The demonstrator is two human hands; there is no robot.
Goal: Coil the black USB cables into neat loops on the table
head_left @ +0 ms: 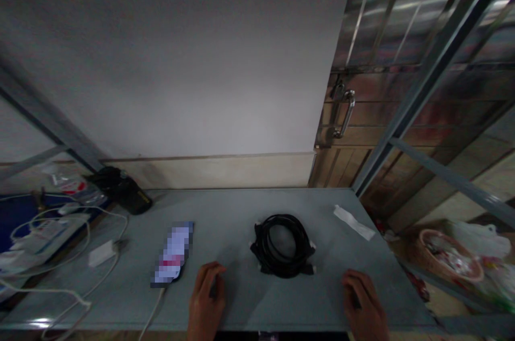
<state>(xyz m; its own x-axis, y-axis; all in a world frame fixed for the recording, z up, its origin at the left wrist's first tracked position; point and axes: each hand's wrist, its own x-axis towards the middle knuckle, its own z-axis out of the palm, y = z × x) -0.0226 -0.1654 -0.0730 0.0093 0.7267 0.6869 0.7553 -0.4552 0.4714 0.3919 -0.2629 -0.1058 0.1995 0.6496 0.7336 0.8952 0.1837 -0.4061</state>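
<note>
A coiled black cable (pixel 283 246) with several connector ends lies on the grey table (pixel 237 212). At the front, left of the coil, my left hand (pixel 207 298) rests with its fingers curled in towards the thumb. My right hand (pixel 364 303) is curled the same way, to the right of the coil. A dark patch shows between thumb and fingers of each hand; whether it is an object or shadow is unclear. Neither hand touches the cable. A phone with a blurred screen (pixel 173 253) lies left of my left hand, with a white cord at its lower end.
A black pouch (pixel 129 193), a white adapter (pixel 102 253), white cords and a clear bottle (pixel 76 186) are at the left. A white strip (pixel 354 222) lies back right. Metal posts (pixel 430 73) rise at both sides; a basket (pixel 450 255) stands beyond the right edge.
</note>
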